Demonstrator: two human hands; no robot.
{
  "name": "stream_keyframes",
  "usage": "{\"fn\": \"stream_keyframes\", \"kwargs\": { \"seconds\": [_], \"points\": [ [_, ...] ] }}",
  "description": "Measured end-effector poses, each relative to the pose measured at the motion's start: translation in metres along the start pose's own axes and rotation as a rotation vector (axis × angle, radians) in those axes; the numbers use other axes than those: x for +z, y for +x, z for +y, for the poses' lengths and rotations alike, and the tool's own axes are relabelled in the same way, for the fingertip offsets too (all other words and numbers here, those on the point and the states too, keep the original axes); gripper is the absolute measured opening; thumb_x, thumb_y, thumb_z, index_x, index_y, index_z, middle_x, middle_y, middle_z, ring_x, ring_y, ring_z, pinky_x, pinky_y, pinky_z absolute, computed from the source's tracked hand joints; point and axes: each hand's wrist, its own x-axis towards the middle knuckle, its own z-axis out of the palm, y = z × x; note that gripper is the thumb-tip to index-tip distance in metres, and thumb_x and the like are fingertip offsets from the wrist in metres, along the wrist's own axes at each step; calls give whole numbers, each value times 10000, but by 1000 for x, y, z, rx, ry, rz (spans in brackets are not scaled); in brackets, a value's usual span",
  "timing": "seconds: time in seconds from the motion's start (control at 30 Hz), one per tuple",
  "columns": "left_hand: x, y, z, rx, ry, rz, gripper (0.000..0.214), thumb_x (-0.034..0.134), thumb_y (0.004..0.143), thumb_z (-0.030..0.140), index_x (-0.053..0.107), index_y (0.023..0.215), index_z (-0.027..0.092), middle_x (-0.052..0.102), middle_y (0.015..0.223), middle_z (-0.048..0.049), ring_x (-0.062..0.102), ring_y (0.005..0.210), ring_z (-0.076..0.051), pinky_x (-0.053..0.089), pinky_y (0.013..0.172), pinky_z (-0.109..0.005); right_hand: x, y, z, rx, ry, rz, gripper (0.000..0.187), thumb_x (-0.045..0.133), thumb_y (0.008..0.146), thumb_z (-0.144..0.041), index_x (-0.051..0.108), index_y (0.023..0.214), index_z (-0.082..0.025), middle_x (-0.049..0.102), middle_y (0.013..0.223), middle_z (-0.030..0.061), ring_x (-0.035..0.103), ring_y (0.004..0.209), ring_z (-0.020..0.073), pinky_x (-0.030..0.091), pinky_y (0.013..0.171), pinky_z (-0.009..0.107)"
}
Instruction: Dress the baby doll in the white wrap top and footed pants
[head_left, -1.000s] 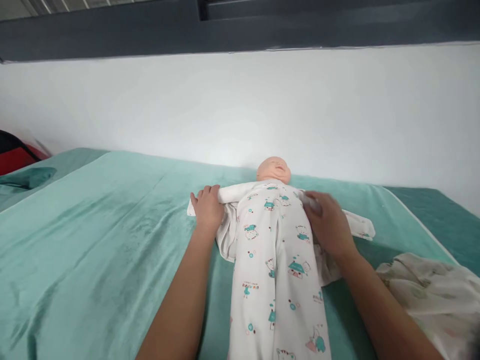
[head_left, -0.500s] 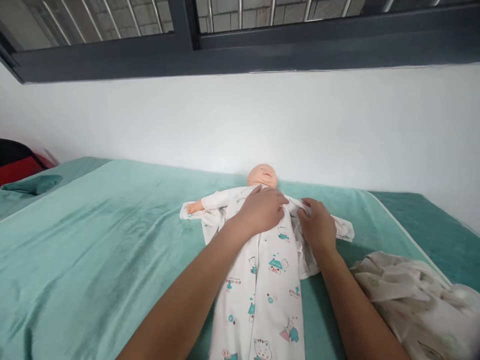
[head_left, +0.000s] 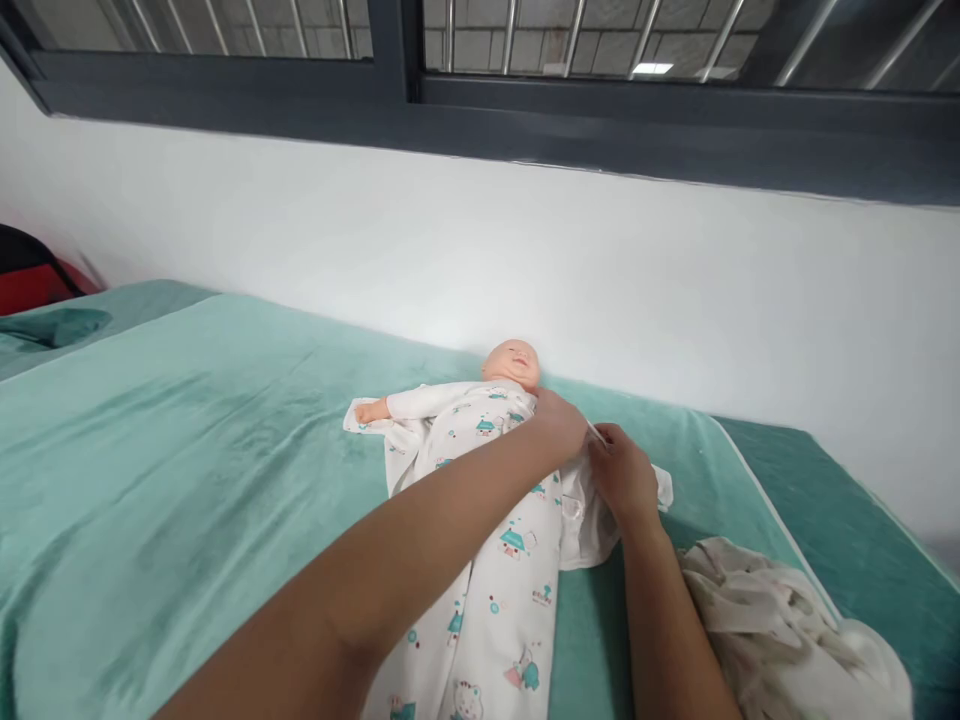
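Observation:
A baby doll (head_left: 512, 362) lies face up on a teal blanket (head_left: 187, 440), dressed in a white printed onesie (head_left: 487, 560). My left hand (head_left: 559, 425) reaches across the doll's chest and its fingers close on the fabric near the doll's far shoulder. Beside it my right hand (head_left: 622, 478) pinches the same edge of the onesie. One doll hand (head_left: 365, 412) pokes out of the sleeve on the left side. The other sleeve lies flat behind my right hand.
A crumpled pale cloth (head_left: 780, 630) lies at the lower right on the blanket. A white wall and a dark window frame (head_left: 480, 100) stand behind the bed. Something red and black (head_left: 30, 285) sits at the far left.
My left hand left the doll's sleeve on the left and crossed over the chest to the far shoulder. My right hand shifted to pinch the fabric there. The view tilted up.

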Motion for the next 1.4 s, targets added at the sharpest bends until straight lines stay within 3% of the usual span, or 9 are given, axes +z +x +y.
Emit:
{"fn": "stream_keyframes", "kwargs": {
  "seconds": [0.2, 0.57, 0.7, 0.87, 1.0, 1.07, 1.17, 1.3, 1.4],
  "points": [
    [-23, -25, -23, -5, 50, 46, 403, 610, 835, 55, 704, 1216, 148, 701, 1264, -219, 643, 1196, -362, 478, 982, -537, -9, 7, 18, 31, 87, -6, 287, 459, 853, -280, 733, 925, -237, 772, 948, 94, 674, 857, 260, 402, 656, 318],
    [-43, -66, -52, -61, 135, 63, 458, 566, 832, 35, 597, 1276, 146, 683, 1219, -184, 657, 1087, -311, 517, 814, -385, -1, 14, 38, 179, 802, 170, 240, 713, 559, -270, 705, 789, -201, 743, 785, 44, 651, 708, 197, 464, 606, 285],
    [-42, -64, -54, -60, 108, 53, 492, 565, 823, 31, 573, 1303, 136, 682, 1208, -188, 675, 1037, -313, 511, 771, -387, 0, 15, 35, 134, 1131, 194, 266, 745, 539, -189, 703, 800, -214, 750, 837, 12, 682, 780, 166, 520, 696, 276],
    [-19, -38, -36, -32, 36, 38, 434, 561, 881, 90, 572, 1312, 140, 676, 1239, -190, 662, 1121, -326, 506, 869, -434, -1, 21, 34, 183, 1473, 372, 296, 780, 511, -132, 640, 758, -215, 723, 818, -20, 676, 776, 125, 528, 690, 243],
    [-1, -32, -26, -12, -19, 69, 376, 610, 907, 196, 592, 1278, 146, 655, 1288, -179, 623, 1187, -337, 481, 964, -490, 7, 19, 29, 104, 1181, 453, 137, 660, 649, -168, 639, 775, -217, 720, 838, 18, 650, 744, 155, 522, 730, 320],
    [6, -45, -33, 6, -101, 207, 349, 619, 925, 290, 608, 1243, 149, 648, 1298, -164, 612, 1197, -323, 481, 977, -468, 14, 15, 21, -40, 804, 465, 122, 588, 730, -184, 667, 818, -215, 727, 895, 60, 660, 841, 210, 513, 844, 404],
    [24, -79, -60, -91, -339, 517, 315, 526, 982, 369, 631, 1207, 176, 661, 1293, -129, 596, 1230, -303, 473, 1008, -447, 26, 4, -2, -275, 435, 332, 186, 527, 857, -264, 686, 934, -207, 728, 972, 112, 654, 961, 279, 485, 931, 489],
    [66, -116, -102, -196, -857, 754, 316, 482, 991, 419, 647, 1199, 248, 664, 1324, -54, 590, 1254, -245, 450, 1079, -395, 39, -16, -38, -437, 521, 129, 268, 534, 951, -410, 656, 1110, -233, 710, 1177, 114, 628, 1137, 280, 467, 1026, 487],
    [92, -125, -116, -235, -1057, 845, 367, 516, 967, 481, 622, 1237, 255, 630, 1378, -46, 569, 1290, -233, 434, 1105, -377, 45, -30, -57, -470, 644, 17, 280, 530, 974, -452, 620, 1157, -261, 639, 1361, 94, 564, 1281, 259, 422, 1106, 476]
  ]
}}
